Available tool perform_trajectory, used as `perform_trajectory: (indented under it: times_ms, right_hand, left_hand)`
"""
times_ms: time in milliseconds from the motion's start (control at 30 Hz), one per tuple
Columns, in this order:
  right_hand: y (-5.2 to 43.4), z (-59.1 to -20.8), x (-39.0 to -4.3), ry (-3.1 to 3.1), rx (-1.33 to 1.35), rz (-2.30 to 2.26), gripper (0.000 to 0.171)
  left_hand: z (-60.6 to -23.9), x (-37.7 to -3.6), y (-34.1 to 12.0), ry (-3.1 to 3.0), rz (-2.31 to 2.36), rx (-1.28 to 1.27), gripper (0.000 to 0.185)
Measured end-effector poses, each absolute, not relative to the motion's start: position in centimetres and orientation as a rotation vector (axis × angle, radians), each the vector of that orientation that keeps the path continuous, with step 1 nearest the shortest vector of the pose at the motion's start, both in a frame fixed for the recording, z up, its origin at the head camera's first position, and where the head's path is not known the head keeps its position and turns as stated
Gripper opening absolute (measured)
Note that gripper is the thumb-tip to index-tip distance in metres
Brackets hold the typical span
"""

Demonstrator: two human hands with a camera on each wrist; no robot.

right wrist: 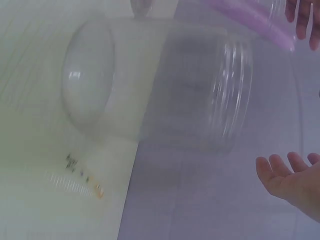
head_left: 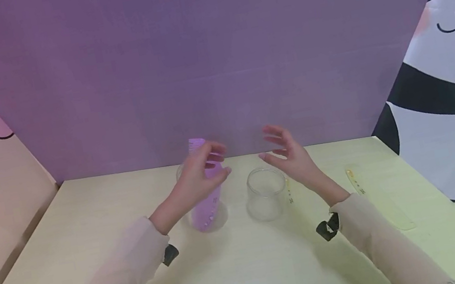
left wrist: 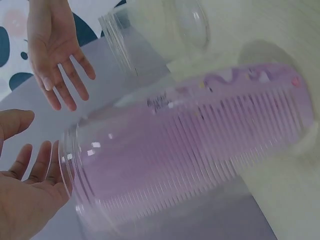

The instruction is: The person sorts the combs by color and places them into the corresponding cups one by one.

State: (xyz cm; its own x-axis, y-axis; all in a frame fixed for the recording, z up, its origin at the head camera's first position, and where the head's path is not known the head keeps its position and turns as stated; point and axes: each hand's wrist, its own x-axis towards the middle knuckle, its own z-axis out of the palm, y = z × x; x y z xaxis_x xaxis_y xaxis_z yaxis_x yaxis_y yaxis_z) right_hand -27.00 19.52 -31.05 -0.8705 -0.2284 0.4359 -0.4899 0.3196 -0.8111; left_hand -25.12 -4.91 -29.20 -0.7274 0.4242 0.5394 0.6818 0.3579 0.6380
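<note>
Head view first, and I'm using the right jar point(head_left: 266, 196) as my landmark. Left of it sits the comb jar point(head_left: 220, 209), with the purple comb point(head_left: 207, 214) leaning inside, its top seeming to poke past the rim. The left hand point(head_left: 199, 175) hovers by that rim, thumb apart, fingers loosely spread, pinching nothing; from my end I can't tell if a fingertip touches the jar. The right jar itself stands upright on the table point(head_left: 243, 281), nothing in it that I can make out. Above it and to its right, the right hand point(head_left: 292, 158) hangs with fingers spread and slightly curved, also holding nothing. Just right of the right jar there's a faint yellow comb point(head_left: 289, 191), and well right of it lies a second yellow comb point(head_left: 395, 214), next to the right sleeve point(head_left: 390, 250) in my view.

What worries me: a knuckle catching the purple comb's top could tip its jar toward the right jar, since I'd guess it's top-heavy. A sloppy inward sweep of the right hand could knock the right jar over. That faint comb is also easy to miss and bump.

Room-wise, there's a good stretch of table well left of the right jar. Behind it the back edge and purple backdrop point(head_left: 213, 63) are close, so I'd work on its near side, between the sleeves.
</note>
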Motion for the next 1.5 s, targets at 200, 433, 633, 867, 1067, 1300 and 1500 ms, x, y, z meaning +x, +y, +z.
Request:
perform_trajectory:
  times_ms: [200,433,633,867,1067,1300,1500]
  right_hand:
    - [21.4,-31.5,-27.1,-2.355,0.601,1.540,0.064]
    - [23.0,-32.5,-27.3,-2.362,0.562,1.529,0.064]
    - [24.2,-33.6,-27.3,-2.404,0.518,1.492,0.063]
    - [25.2,-34.9,-27.4,-2.463,0.474,1.486,0.064]
    - [26.2,-36.0,-27.5,-2.537,0.437,1.442,0.064]
    - [27.5,-37.2,-27.3,-2.663,0.404,1.378,0.064]
    - [28.2,-38.0,-27.2,-2.787,0.423,1.256,0.063]
  left_hand:
    - [-29.6,-24.8,-3.1,-2.318,-1.316,-1.044,0.039]
    - [-29.7,-24.3,-1.1,-2.324,-1.320,-1.094,0.041]
    - [-30.5,-24.0,0.3,-2.381,-1.312,-1.098,0.040]
    - [-31.7,-23.9,1.4,-2.463,-1.308,-1.045,0.041]
    - [-33.0,-24.2,2.0,-2.464,-1.248,-1.009,0.044]
    - [-34.5,-24.5,2.3,-2.492,-1.209,-0.921,0.054]
    - [-35.4,-24.8,2.5,-2.524,-1.256,-0.862,0.068]
